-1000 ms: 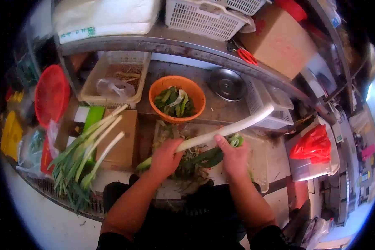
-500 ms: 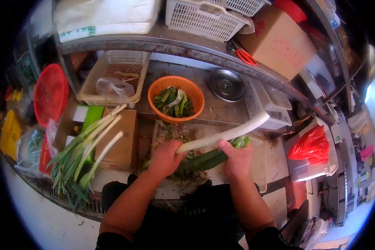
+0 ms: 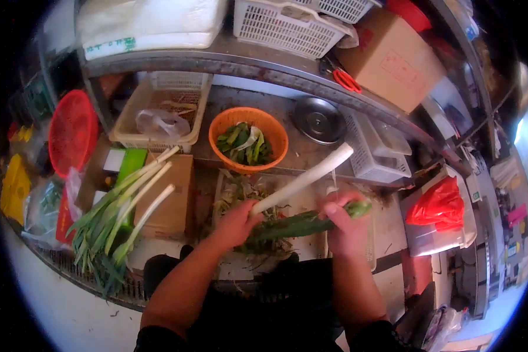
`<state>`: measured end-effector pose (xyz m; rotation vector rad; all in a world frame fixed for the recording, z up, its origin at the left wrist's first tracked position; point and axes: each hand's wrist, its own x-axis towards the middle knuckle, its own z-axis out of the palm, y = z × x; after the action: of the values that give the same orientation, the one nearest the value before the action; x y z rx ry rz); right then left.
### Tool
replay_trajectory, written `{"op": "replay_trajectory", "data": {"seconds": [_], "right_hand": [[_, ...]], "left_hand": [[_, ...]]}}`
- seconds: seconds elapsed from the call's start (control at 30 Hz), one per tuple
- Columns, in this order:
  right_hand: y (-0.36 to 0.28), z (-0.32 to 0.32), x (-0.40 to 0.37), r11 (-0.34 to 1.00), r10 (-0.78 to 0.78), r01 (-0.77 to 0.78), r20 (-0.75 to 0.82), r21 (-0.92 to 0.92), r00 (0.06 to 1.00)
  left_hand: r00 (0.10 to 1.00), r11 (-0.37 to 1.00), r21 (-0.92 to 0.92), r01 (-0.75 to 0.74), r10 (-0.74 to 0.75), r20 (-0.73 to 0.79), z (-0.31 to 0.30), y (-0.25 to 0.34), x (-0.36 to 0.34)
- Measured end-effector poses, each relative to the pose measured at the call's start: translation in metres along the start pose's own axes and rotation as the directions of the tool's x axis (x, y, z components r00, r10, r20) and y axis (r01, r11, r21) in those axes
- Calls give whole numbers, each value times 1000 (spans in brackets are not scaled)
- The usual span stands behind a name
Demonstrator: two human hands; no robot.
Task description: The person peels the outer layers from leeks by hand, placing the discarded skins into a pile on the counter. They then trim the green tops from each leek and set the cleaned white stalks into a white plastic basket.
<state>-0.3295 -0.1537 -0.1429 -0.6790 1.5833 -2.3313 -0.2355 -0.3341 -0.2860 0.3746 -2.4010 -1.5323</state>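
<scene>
My left hand (image 3: 236, 224) is closed round a long leek, whose white stalk (image 3: 308, 178) points up and to the right. Dark green leaf (image 3: 293, 226) stretches from near that hand to my right hand (image 3: 344, 220), whose fingers are closed on its right end and slightly blurred. Below the stalk, leafy scraps (image 3: 249, 193) lie in a shallow tray. To the left, several leeks (image 3: 126, 205) rest on a cardboard box (image 3: 173, 205). An orange basket (image 3: 219, 126) beyond my hands holds green leaf pieces.
Behind are a beige crate (image 3: 196, 123) with a plastic bag, a round metal lid (image 3: 318, 120) and a white basket (image 3: 372, 164). A metal shelf edge (image 3: 246, 66) crosses above them. A red basket (image 3: 72, 134) stands left; a red bag (image 3: 437, 204) lies on a container at right.
The white stalk has swung upward and left, away from my right hand. My right hand has moved slightly right with the green leaf, which now looks more stretched out.
</scene>
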Motion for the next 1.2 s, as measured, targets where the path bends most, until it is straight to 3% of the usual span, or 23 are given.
{"op": "replay_trajectory", "data": {"seconds": [0.1,0.27,0.4,0.43,0.47,0.53,0.57,0.6,0.63,0.67,0.7,0.73,0.8,0.83,0.87,0.93,1.03,1.2], "right_hand": [[-21,1,-3,996,-75,72,92,44,993],[-54,0,-5,929,-359,332,174,165,917],[-74,-3,-8,907,-410,387,140,165,901],[-76,-12,-9,911,-413,399,207,109,887],[-80,-15,-8,911,-413,399,207,109,887],[-88,-19,-8,860,-489,482,2,168,872],[-93,-19,-6,844,-517,506,23,176,855],[-96,-26,-4,845,-517,505,23,175,856],[-98,-36,-1,910,-415,413,84,42,906],[-98,-42,0,944,-302,315,129,-97,945],[-94,-41,0,965,-191,200,68,-171,979],[-88,-45,3,964,-191,200,68,-172,979],[-76,-54,12,887,33,-32,-6,-460,999],[-76,-53,13,842,83,-79,-16,-533,996],[-76,-52,14,840,86,-81,-16,-536,996],[-78,-48,13,767,45,71,163,-638,986],[-86,-39,10,738,85,79,208,-670,974],[-76,-31,11,656,31,80,133,-750,991]], "left_hand": [[1000,1000,17,8,-8,10,-1,2,0],[1000,997,72,5,-5,8,-2,2,1],[998,995,100,16,-9,-68,-9,0,3],[996,989,142,44,-32,-86,-10,-2,4],[996,989,142,44,-32,-86,-11,-2,4],[975,964,262,50,11,-223,-13,-3,4],[975,964,261,51,9,-223,-15,-5,5],[952,941,338,-28,129,-279,-18,-8,5],[913,904,415,-99,248,-323,-20,-10,6],[913,905,414,-99,248,-323,-21,-9,6],[893,900,420,-114,278,-353,-23,-5,5],[871,895,427,-129,308,-383,-25,-3,5],[866,894,428,-134,316,-389,-24,-3,6],[860,891,431,-139,325,-394,-24,-3,6],[861,893,428,-138,322,-394,-23,-2,5],[862,897,423,-129,312,-400,-22,0,4],[856,889,443,-117,317,-409,-18,-3,5],[866,873,478,-101,314,-390,-11,0,4]]}}
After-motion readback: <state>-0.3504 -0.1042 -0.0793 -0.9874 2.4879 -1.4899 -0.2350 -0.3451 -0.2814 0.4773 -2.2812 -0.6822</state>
